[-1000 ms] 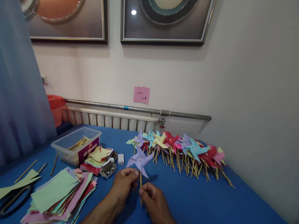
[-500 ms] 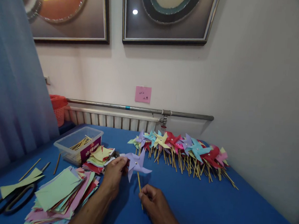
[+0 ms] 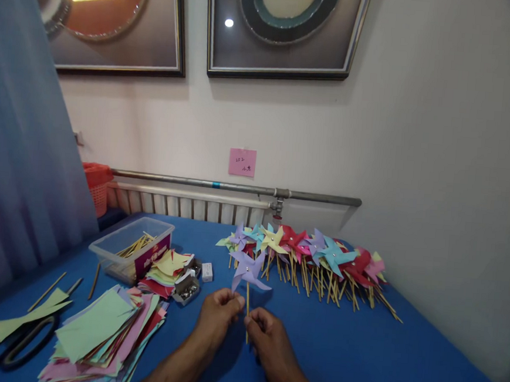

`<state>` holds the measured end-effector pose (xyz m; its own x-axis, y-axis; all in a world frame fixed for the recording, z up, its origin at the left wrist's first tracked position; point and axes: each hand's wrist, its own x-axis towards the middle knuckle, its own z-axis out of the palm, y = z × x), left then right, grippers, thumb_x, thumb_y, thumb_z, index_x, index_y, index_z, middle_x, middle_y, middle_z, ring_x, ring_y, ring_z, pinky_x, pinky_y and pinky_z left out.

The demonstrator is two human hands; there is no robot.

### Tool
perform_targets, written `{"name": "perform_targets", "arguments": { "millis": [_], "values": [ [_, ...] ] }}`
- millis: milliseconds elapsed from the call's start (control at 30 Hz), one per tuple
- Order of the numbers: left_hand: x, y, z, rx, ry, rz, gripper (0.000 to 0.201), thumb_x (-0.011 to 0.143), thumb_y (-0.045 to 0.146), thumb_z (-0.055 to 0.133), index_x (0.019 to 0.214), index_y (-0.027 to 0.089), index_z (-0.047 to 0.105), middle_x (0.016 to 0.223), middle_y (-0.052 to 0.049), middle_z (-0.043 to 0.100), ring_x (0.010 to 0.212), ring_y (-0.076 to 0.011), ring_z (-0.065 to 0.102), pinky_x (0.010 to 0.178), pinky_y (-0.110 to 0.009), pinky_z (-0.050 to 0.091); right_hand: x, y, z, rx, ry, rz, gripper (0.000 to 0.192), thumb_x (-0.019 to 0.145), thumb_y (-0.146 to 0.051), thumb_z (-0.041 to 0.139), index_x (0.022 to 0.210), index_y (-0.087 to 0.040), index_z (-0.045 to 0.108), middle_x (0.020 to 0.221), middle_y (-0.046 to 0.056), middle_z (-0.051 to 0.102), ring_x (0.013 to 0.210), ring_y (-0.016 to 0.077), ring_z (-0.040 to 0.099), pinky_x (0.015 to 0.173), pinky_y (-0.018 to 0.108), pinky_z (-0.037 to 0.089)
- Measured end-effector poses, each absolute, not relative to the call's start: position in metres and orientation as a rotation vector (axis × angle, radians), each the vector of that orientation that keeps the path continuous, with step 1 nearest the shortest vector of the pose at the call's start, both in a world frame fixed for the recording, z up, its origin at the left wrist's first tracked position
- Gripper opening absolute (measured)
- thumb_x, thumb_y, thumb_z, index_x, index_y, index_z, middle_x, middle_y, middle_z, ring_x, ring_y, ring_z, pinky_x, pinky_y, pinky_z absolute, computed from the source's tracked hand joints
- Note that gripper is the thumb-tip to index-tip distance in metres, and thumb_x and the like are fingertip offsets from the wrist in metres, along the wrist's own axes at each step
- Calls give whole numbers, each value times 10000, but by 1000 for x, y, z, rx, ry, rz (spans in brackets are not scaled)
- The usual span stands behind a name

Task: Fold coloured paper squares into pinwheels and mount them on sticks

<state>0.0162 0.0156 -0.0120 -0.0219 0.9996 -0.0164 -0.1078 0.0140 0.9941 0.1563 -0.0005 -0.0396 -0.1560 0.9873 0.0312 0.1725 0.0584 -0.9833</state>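
Shifting is being noted in the left hand (image 3: 217, 317): half a second back, being kept up at a blade, out by the pin boxes (image 3: 188, 294); now being held lower and closer in, beside the stick (image 3: 248, 303). Its fingertips are being bunched right by the lower-left blade; whether paper is being pinched or only brushed cannot be told. The stick is being clasped low down by the grip of the right hand (image 3: 268, 334), its foot being left to poke out below.

The purple pinwheel (image 3: 249, 268) is being held up in front of the body, above the blue counter (image 3: 339, 351) and short of the piled pinwheels (image 3: 292, 240). Blades are being seen at a new angle, and the stick is being brought nearer upright. A pin is being shown at the centre, so joining is being judged as done; the blades, perhaps, are being tried for spin. The paper stack (image 3: 97, 323) and scissors (image 3: 34, 338) are being left where they lie, well apart from both hands.
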Motion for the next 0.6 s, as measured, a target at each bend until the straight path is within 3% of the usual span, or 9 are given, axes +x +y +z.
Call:
{"name": "perform_targets", "arguments": {
  "millis": [267, 600],
  "values": [
    [7, 24, -16, 1092, 1240, 1391, 368, 644, 502, 713, 537, 181, 569, 508, 5, 562, 466, -105, 436, 509, -239, 299, 156, -3, -41, -1236, -1539, 1184, 241, 868, -395, 531, 712, -213, 502, 544, -65, 460, 469, 94, 397, 482, 218, 306],
    [-16, 28, 0, 1094, 1329, 1485, 274, 679, 435, 693, 647, 168, 640, 598, 0, 612, 536, -120, 500, 548, -232, 348, 152, -8, -30, -1223, -1548, 1243, 213, 835, -379, 553, 700, -223, 499, 543, -69, 447, 487, 103, 389, 520, 231, 327]
  ]
}}
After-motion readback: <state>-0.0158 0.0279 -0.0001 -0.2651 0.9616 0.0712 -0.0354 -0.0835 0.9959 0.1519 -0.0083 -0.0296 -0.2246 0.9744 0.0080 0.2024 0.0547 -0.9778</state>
